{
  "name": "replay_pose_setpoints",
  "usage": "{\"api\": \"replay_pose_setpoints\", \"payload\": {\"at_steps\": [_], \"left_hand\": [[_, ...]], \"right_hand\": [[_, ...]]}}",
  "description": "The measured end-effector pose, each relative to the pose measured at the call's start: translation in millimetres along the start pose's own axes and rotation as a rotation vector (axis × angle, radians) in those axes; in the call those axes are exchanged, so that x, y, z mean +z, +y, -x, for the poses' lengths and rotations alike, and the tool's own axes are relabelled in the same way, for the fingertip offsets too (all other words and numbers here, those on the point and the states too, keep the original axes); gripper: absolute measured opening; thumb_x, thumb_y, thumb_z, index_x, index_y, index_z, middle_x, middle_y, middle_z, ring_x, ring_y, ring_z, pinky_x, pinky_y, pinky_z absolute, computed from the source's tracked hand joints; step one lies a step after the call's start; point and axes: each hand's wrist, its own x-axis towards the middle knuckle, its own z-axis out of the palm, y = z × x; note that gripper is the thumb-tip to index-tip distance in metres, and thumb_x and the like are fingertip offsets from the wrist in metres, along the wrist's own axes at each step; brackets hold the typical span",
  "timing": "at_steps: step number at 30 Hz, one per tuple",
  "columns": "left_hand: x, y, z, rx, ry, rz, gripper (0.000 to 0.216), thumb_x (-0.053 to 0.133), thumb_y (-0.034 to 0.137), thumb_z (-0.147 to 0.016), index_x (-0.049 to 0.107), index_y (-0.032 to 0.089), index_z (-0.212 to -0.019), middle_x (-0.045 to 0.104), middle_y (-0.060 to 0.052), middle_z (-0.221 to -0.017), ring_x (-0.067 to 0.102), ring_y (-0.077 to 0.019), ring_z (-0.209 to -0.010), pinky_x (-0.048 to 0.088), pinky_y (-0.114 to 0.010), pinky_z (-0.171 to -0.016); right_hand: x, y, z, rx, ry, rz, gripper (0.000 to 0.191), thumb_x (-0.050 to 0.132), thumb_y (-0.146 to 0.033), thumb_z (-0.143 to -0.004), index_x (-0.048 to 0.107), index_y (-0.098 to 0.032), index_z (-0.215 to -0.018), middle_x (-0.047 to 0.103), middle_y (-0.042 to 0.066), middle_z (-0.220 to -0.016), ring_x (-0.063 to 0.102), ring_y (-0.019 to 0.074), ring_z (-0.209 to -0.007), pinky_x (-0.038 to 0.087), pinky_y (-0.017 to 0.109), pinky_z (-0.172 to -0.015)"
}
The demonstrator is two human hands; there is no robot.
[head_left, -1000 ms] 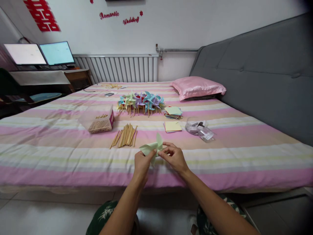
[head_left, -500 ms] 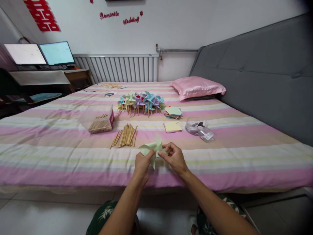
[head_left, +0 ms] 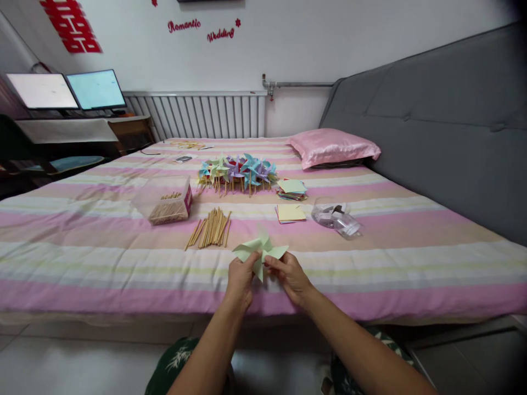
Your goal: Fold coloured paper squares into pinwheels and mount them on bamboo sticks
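Observation:
A pale green paper pinwheel (head_left: 259, 250) is held above the near edge of the striped bed (head_left: 82, 263). My left hand (head_left: 241, 280) pinches its centre from the left, fingers closed. My right hand (head_left: 288, 274) pinches it from the right, fingers closed too. Just beyond lies a bundle of wooden sticks (head_left: 211, 226). Further back stands a row of finished coloured pinwheels (head_left: 237, 169).
A clear box of sticks (head_left: 168, 206) sits left of the bundle. Stacks of coloured paper squares (head_left: 290, 212) and a clear plastic bag (head_left: 335, 217) lie to the right. A pink pillow (head_left: 332, 145) rests by the grey headboard (head_left: 432, 126). Monitors (head_left: 68, 90) stand far left.
The pinwheel's blades have spread flatter and wider. My right hand has dropped slightly and closed in on the centre; the left hand has barely moved.

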Motion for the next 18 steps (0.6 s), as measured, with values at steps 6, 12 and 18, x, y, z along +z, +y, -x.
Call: {"api": "replay_pose_setpoints", "payload": {"at_steps": [6, 12, 18], "left_hand": [[5.9, -8.1, 6.9, -0.032, -0.069, 0.088, 0.026, 0.079, 0.019, -0.055, 0.070, 0.010, -0.077, 0.072, -0.006, -0.074, 0.064, -0.0149, -0.065, 0.048, -0.023, -0.061], [6.8, -11.6, 8.6, -0.020, -0.112, 0.064, 0.027, 0.080, 0.021, -0.056, 0.072, 0.010, -0.080, 0.072, -0.007, -0.072, 0.064, -0.0150, -0.066, 0.048, -0.023, -0.064], [-1.4, -1.8, 6.2, 0.011, -0.130, -0.115, 0.029, 0.080, 0.026, -0.056, 0.073, 0.013, -0.081, 0.070, -0.004, -0.072, 0.060, -0.0131, -0.061, 0.044, -0.022, -0.054]], "right_hand": [[6.5, -1.6, 0.3, 0.014, 0.130, -0.135, 0.027, 0.084, -0.030, -0.054, 0.068, -0.012, -0.069, 0.064, 0.000, -0.065, 0.051, 0.0092, -0.056, 0.038, 0.022, -0.053], [8.1, -5.0, -0.2, 0.004, 0.209, -0.169, 0.029, 0.084, -0.028, -0.052, 0.066, -0.014, -0.069, 0.064, 0.000, -0.063, 0.053, 0.0103, -0.055, 0.038, 0.022, -0.050], [-2.1, -14.8, -4.3, -0.011, 0.235, -0.052, 0.029, 0.083, -0.031, -0.051, 0.063, -0.015, -0.063, 0.061, -0.001, -0.057, 0.050, 0.0101, -0.051, 0.038, 0.023, -0.049]]}}
